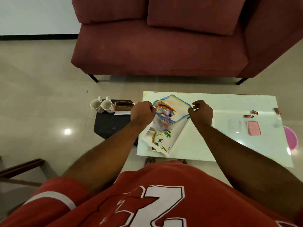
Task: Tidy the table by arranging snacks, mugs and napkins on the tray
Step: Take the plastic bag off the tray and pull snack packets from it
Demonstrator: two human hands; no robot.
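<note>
Your left hand (143, 112) has its fingers curled tight on the left edge of the bag (165, 115) mouth; your right hand (200, 112) pinches the right edge between thumb and fingers; between them the blue-rimmed mouth is spread open. The bag hangs over the tray (176, 128), which lies slantwise on the near left corner of the surface (229, 104); bright snack packets fill the bag's lower part; whether its bottom touches the tray you cannot tell from here.

The step looks like emptying or settling the snacks onto the tray; keep both pinches even so the mouth does not twist; lower the bag until its bottom rests on the tray before you let either edge go; if you tip it, tip toward the tray's middle, since the tray sits near the surface's edge and packets could slide off to the floor.

Two mugs (101, 104) stand touching each other on a dark stool (111, 123) left of the surface, with white paper, probably napkins (122, 113), just beside them; your left forearm reaches past that stool, so mind the mugs. Three loose sweets (248, 116) lie well apart at the far right; a clear box (234, 126) and a pink lid (254, 128) sit side by side nearer you; none of these blocks the tray.
</note>
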